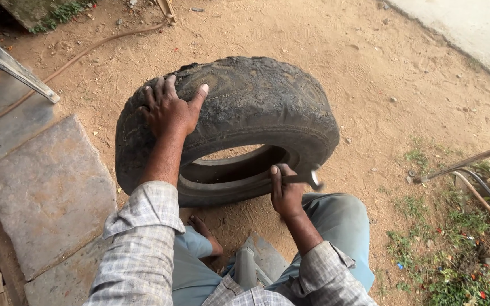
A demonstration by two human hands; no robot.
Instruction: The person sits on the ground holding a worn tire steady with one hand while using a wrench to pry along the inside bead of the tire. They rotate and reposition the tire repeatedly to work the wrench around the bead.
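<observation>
A worn black tyre point(256, 107) stands tilted on the sandy ground in front of me. My left hand point(169, 107) lies flat on its tread at the upper left, fingers spread. Lower down, my right hand point(286, 192) is closed around a short metal tool point(307, 179) at the tyre's inner rim; the tool's shiny tip sticks out to the right. My knees in grey-blue trousers and a bare foot point(206, 233) are just below the tyre.
Grey stone slabs point(46, 192) border the left side. A thin hose point(86, 52) runs across the dirt at the top left. Metal rods and hoses point(477, 181) lie over a grass patch at the right. A concrete edge point(466, 28) is at the top right.
</observation>
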